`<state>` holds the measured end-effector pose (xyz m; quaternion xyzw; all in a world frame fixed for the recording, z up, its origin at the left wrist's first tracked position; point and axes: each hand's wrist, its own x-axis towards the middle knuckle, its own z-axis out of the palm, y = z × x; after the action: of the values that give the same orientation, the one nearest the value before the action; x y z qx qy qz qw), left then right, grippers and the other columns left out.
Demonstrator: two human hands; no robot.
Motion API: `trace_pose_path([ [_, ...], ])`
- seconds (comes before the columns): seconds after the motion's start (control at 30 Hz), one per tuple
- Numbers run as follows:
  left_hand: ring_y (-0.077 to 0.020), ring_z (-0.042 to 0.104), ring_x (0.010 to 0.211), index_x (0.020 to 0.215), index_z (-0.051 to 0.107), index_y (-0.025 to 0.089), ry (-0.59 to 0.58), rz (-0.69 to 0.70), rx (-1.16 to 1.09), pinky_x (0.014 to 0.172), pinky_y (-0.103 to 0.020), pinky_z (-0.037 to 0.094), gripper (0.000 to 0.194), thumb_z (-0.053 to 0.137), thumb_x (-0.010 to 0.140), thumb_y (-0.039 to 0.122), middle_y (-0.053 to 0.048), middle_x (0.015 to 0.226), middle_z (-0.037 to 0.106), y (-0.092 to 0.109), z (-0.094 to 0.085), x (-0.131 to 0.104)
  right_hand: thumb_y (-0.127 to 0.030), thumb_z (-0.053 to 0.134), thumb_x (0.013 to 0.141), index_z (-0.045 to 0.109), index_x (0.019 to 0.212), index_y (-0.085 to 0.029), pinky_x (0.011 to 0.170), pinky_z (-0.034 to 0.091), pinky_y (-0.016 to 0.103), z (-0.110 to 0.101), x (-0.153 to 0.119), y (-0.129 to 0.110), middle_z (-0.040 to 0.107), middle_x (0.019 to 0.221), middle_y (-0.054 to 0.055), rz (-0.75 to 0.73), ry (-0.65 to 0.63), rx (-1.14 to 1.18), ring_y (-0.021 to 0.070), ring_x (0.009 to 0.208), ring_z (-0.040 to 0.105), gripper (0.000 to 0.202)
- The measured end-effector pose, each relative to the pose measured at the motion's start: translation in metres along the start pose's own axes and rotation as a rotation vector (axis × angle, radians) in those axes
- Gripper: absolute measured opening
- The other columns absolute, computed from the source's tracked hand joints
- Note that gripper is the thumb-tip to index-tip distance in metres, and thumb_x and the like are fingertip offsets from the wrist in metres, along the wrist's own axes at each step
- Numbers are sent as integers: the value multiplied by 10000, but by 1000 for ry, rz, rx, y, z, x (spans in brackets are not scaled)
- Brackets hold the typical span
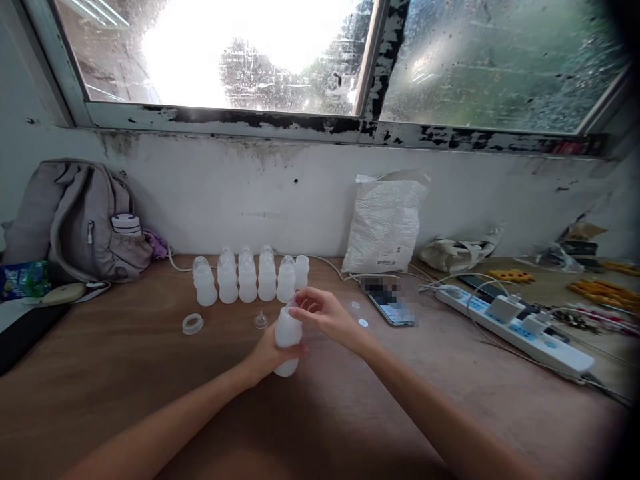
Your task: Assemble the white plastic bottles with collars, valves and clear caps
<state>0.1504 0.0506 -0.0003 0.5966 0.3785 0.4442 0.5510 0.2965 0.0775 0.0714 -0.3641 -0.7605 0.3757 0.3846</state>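
My left hand is wrapped round a frosted white baby bottle, held slightly tilted above the brown table. At its mouth, the thumb and fingers of my right hand are closed; a small clear part shows there, partly hidden by the fingers. Just left of the held bottle lies a clear silicone nipple. A translucent ring collar rests further left. Behind my hands stands a row of several similar bottles, most with clear domed caps. At the row's right end, one bottle appears to have no dome.
Two small white discs lie near a phone on the right. Beyond them are a power strip with cables and a silver padded bag against the wall. A grey backpack stands at the back left.
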Motion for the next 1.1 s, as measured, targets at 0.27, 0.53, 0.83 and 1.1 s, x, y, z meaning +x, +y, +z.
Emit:
trace_pose_path([
  [0.27, -186, 480, 1007, 1089, 437, 195, 111, 156, -65, 812, -279, 403, 576, 679, 599, 374, -90, 1074, 500, -10, -12, 8, -360, 604, 691, 584, 801, -177, 635, 452, 273, -50, 20, -19, 596, 801, 28, -130, 449, 173, 130, 694, 555, 214],
  [0.53, -116, 493, 625, 703, 582, 157, 307, 342, 388, 627, -225, 393, 162, 526, 735, 306, -13, 668, 562, 7, -33, 6, -347, 552, 708, 574, 876, -140, 700, 450, 282, -71, 117, 2, 606, 905, 86, -204, 792, -49, 162, 789, 580, 268],
  [0.83, -80, 422, 475, 667, 565, 129, 540, 79, -85, 442, -186, 350, 259, 570, 657, 388, 32, 527, 447, -20, -73, 33, -212, 583, 668, 624, 835, -126, 699, 427, 241, -37, 171, 38, 634, 886, 84, 179, 378, -480, 159, 810, 576, 192],
  [1.1, -78, 442, 496, 658, 561, 131, 514, 35, -175, 448, -180, 370, 260, 604, 619, 385, 32, 542, 466, -21, -76, 35, -192, 662, 566, 660, 742, -129, 562, 425, 209, -20, 178, 52, 650, 784, 83, 307, 151, -568, 165, 712, 587, 187],
])
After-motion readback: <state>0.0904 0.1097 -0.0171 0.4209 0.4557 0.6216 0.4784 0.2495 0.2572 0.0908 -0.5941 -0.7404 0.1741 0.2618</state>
